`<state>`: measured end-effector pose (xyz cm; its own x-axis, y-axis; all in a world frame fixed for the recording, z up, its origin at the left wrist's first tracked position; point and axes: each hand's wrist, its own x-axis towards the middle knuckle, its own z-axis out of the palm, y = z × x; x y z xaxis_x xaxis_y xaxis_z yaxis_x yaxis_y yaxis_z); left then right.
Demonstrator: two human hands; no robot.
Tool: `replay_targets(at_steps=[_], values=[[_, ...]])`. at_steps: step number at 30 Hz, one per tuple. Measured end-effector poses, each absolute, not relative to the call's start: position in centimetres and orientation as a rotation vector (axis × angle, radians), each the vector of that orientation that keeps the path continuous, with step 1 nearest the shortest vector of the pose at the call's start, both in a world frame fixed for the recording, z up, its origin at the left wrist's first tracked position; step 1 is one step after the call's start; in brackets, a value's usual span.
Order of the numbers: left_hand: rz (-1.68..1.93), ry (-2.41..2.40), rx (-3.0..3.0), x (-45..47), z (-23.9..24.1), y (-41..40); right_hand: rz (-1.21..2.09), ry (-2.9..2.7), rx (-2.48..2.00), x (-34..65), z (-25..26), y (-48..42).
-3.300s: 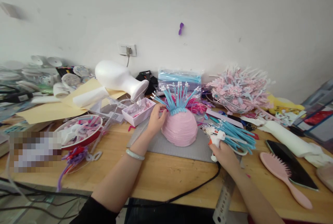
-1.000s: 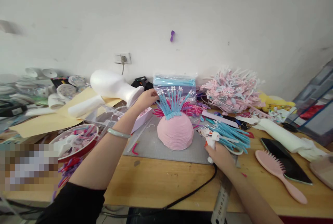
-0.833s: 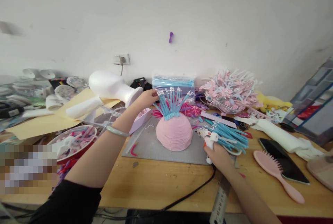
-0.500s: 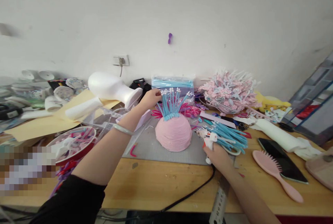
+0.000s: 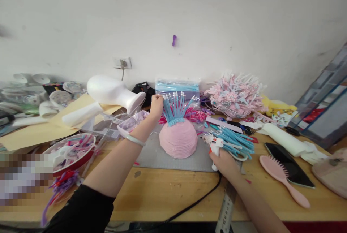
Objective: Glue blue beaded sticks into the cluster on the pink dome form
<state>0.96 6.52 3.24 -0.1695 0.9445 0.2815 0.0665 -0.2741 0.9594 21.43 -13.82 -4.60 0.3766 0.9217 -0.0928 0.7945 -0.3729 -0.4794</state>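
Observation:
A pink dome-shaped form (image 5: 178, 139) stands on a grey mat (image 5: 151, 153), with a spray of blue bead-tipped stems (image 5: 175, 106) rising from its top. My left hand (image 5: 156, 105) is closed in a pinch on the tips of the leftmost stems. My right hand (image 5: 223, 159) rests on the table to the right of the dome, shut on a white glue gun (image 5: 215, 147) and a bundle of loose blue stems (image 5: 235, 142). The gun's black cord (image 5: 195, 200) trails toward the table's front edge.
A white foam mannequin head (image 5: 111, 90) lies behind my left arm. A red-rimmed bowl of scraps (image 5: 69, 150) sits left, a pink flowered headpiece (image 5: 234, 94) back right. A pink hairbrush (image 5: 282, 178), a dark phone (image 5: 290, 169) and a metal ruler (image 5: 226, 207) lie right.
My left hand rose from the dome's left side to the stem tips and pinched them. My right hand stayed put with the glue gun. The view shifted slightly.

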Motion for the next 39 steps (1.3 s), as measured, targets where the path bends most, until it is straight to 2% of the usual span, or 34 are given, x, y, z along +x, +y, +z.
replay_targets(at_steps=[12, 24, 31, 39], values=[[1.567, 0.83, 1.205, 1.4, 5.5, 8.0, 0.444, -1.532, -2.335, 21.5, -4.8, -13.8], [1.416, 0.877, 1.607, 4.4, 6.0, 7.5, 0.442, -1.514, -2.337, 21.5, -5.0, -13.7], [1.41, 0.887, 1.619, 5.4, 5.8, 7.3, 0.451, -1.488, -2.38, 21.4, -4.8, -13.7], [1.565, 1.014, 1.589, 4.0, 5.6, 7.5, 0.432, -1.514, -2.337, 21.6, -5.0, -13.8]])
